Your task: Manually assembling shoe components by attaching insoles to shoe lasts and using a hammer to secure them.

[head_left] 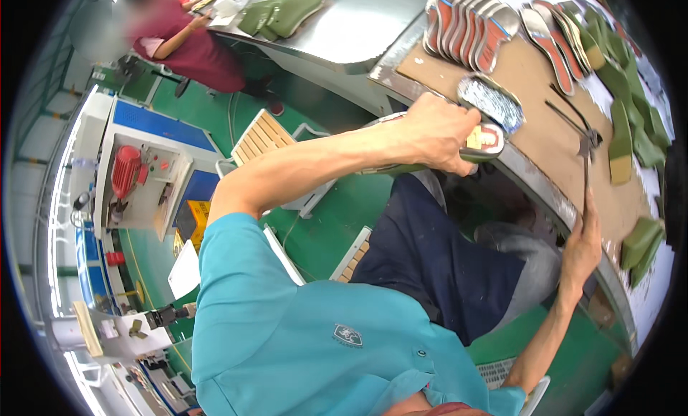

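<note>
My left hand (438, 133) is closed around a green shoe piece (481, 152), held past the bench edge. Its pale underside shows at one end; my fingers and forearm hide much of the rest. Just beyond lies an oval pad with a crinkled silvery top (491, 103). My right hand (582, 247) is at the bench's near right edge, a finger stretched along the thin shaft of a dark metal tool (586, 169). The tool's head touches or overlaps thin black arms (570, 115) on the board; I cannot tell whether they are one piece.
Red-and-grey sole-shaped pieces (469, 29) stand in a row on the brown board (552, 154), with more soles (548, 47) beside them. Green shoe parts (627, 101) pile up at right. A slatted stool (261, 140) and a co-worker in dark red (193, 50) are at left.
</note>
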Demonstrator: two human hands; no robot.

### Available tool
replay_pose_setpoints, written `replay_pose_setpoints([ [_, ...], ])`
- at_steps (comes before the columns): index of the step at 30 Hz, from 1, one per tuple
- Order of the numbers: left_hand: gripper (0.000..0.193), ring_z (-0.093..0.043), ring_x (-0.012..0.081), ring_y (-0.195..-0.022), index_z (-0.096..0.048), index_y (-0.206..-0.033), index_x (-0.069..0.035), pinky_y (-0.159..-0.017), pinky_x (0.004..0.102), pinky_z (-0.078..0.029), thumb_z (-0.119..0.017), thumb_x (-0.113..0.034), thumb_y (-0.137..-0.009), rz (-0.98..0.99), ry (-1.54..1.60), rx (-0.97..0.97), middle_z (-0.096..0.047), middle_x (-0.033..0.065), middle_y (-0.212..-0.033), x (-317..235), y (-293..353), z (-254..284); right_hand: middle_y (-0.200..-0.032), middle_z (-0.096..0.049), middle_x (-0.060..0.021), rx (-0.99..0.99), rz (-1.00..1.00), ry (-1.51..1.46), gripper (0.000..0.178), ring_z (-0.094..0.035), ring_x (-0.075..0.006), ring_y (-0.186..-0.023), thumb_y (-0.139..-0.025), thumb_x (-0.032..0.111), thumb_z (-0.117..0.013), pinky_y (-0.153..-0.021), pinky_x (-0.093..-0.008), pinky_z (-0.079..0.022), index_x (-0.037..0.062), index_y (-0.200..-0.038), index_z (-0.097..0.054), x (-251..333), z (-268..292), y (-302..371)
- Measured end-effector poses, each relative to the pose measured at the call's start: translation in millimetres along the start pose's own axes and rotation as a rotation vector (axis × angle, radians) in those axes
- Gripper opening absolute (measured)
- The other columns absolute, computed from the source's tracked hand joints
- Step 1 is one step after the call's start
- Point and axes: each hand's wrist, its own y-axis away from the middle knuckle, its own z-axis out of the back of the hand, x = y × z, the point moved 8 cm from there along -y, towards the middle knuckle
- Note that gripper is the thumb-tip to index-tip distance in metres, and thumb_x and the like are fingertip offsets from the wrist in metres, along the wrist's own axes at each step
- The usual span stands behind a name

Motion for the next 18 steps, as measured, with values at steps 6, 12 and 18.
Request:
replay_pose_setpoints([
  [6, 0.078, -0.06, 0.0256, -0.086, -0.044, -0.111, 0.01, -0.079, 0.0303, -0.049, -0.081, -0.039, -0.064, 0.189, 0.83, -0.914, -0.059, 0.0177, -0.093, 151.7, 47.0, 104.1, -0.098, -0.056, -0.0125, -0.059, -0.014, 0.236, 0.043, -0.056, -0.0306, -0.087, -0.091, 0.008, -0.052, -0.077, -0.0405, -0.045, 0.0182, -0.133, -0.05, -62.3, -18.5, -5.7],
  [12, 0.072, -0.059, 0.0261, -0.088, -0.04, -0.113, 0.01, -0.08, 0.0327, -0.049, -0.08, -0.025, -0.066, 0.287, 0.947, -1.314, -0.057, 0.0188, -0.099, 255.5, 51.5, 46.9, -0.102, -0.056, -0.0117, -0.103, 0.003, 0.338, 0.039, -0.054, -0.0291, -0.093, -0.093, 0.011, -0.05, -0.08, -0.0402, -0.044, 0.0169, -0.131, -0.051, -57.8, -24.7, -7.4],
  [18, 0.077, -0.057, 0.0264, -0.098, -0.033, -0.124, 0.008, -0.085, 0.0341, -0.049, -0.076, -0.012, -0.063, 0.653, 1.085, -0.937, -0.053, 0.0206, -0.11, 337.5, 8.8, -25.3, -0.103, -0.057, -0.012, -0.113, 0.022, 0.377, 0.039, -0.054, -0.0297, -0.092, -0.094, 0.011, -0.049, -0.081, -0.0404, -0.044, 0.0167, -0.132, -0.051, -54.5, -25.0, -7.1],
])
